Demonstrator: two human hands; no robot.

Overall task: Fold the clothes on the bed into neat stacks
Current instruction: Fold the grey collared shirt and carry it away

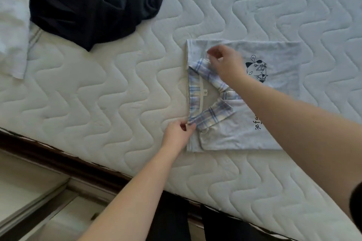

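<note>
Bed (117, 76) carries my folded shirt (278, 60), long axis left to right, collar (207, 117) toward my left. Dark clothes (94, 6) wait far left. My right hand (225, 62) pinches the far collar tip; my left hand (179, 133) pinches the near one.

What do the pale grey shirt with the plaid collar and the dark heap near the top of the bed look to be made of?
Pale grey folded shirt with the cartoon print: looks like soft matte knit, probably cotton jersey, lying limp and flat. Its blue and white plaid collar looks like thinner woven cloth holding a crisp edge. Dark navy crumpled garment: matte, heavier-looking folds; fibre unclear. White quilted mattress: padded, stitched in wavy lines.
</note>
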